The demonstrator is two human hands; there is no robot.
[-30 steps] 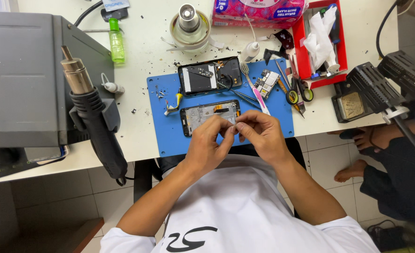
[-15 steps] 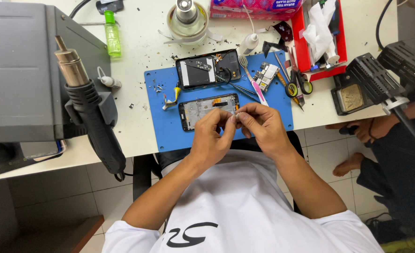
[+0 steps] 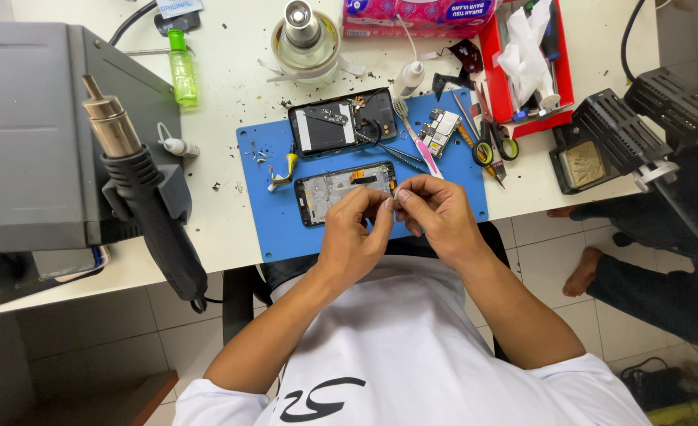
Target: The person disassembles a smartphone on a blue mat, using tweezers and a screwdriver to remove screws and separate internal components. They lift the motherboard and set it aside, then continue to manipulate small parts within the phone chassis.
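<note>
1. Pinching something tiny between fingertips, both hands meet over the near edge of the blue mat (image 3: 270, 229); left hand (image 3: 354, 237) and right hand (image 3: 437, 211) touch at the tips, the part itself too small to tell.
2. Opened phone frame (image 3: 347, 192) lies on the mat just beyond the hands, partly hidden by the fingers.
3. Second phone body (image 3: 341, 122) sits at the mat's far edge, beside a circuit board (image 3: 440, 132).
4. Pink toothbrush (image 3: 416, 138) lies slanted across the mat's right part.
5. Scissors (image 3: 495, 146) overhang the mat's right edge; red tray (image 3: 563, 79) beyond.
6. Hot-air gun (image 3: 148, 197) stands left of the mat, well apart, at the tabletop (image 3: 231, 87) edge.
7. Bare mat left of the frame, open room.
</note>
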